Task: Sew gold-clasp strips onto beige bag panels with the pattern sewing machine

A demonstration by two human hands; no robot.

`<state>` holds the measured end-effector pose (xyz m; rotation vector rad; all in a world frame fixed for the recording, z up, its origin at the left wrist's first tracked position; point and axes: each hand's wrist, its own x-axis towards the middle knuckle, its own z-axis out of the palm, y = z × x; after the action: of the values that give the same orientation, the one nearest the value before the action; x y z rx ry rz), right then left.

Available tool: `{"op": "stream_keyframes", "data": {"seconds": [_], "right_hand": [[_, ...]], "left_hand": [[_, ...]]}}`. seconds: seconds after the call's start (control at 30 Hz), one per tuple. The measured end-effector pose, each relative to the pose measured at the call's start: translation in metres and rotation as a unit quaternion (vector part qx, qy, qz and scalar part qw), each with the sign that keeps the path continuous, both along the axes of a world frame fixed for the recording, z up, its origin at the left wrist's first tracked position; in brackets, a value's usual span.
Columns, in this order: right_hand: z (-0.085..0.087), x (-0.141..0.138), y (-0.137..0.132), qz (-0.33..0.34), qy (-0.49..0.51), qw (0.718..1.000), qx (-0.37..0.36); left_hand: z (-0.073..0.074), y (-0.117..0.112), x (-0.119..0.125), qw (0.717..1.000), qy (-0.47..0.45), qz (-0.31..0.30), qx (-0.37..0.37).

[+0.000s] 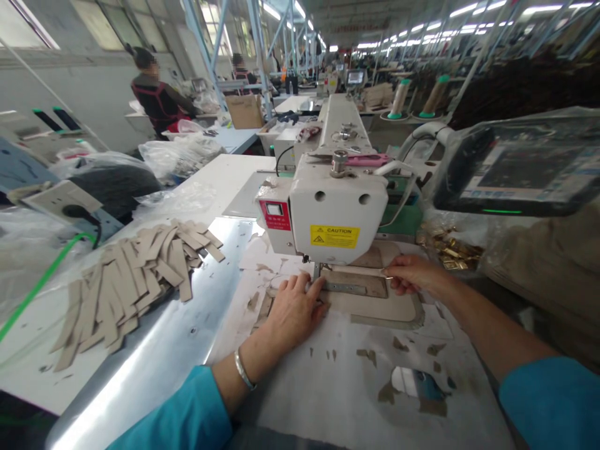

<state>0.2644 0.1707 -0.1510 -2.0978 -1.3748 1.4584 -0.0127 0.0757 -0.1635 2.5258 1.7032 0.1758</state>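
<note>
Position: the beige panel (pixel 375 306) lies flat on the white sheet (pixel 285 381), partly beneath the machine head (pixel 337 206). A slim metal bar (pixel 344 288) rests over it.

Hands: well apart from each other, one toward each end of the bar. The left hand (pixel 293 309) rests at the bar's left end, thumb spread from the index finger; we see nothing pinched there. The right hand (pixel 407 274) has its fingertips closed on a slim pale item (pixel 389 277) at the panel's right side — too small for us to identify.

Risks, in our judgement: the left index finger sits just beside the upright rod (pixel 317 270) under the head, so a stroke started now could catch it. Unequal pressure from the hands could skew the panel; a pull from the right could drag the layers out of line. Loose scraps (pixel 368 356) on the sheet might work under the panel and lift it.

Orientation: the panel's long axis runs left to right, across the machine arm's line, which leads away from us. The bar lies nearly parallel to it — right end slightly nearer us. One rounded corner of the panel points near-right.
</note>
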Motion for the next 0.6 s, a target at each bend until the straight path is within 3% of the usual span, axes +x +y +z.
{"op": "stream_keyframes", "data": {"seconds": [0.23,0.6], "right_hand": [[-0.006,0.022,0.0,0.005,-0.003,1.0,0.005],[-0.004,0.02,-0.003,0.016,0.004,1.0,0.018]], "left_hand": [[0.003,-0.008,0.007,1.0,-0.006,-0.025,-0.013],[0.006,-0.029,-0.004,0.998,-0.047,-0.043,-0.017]]}}
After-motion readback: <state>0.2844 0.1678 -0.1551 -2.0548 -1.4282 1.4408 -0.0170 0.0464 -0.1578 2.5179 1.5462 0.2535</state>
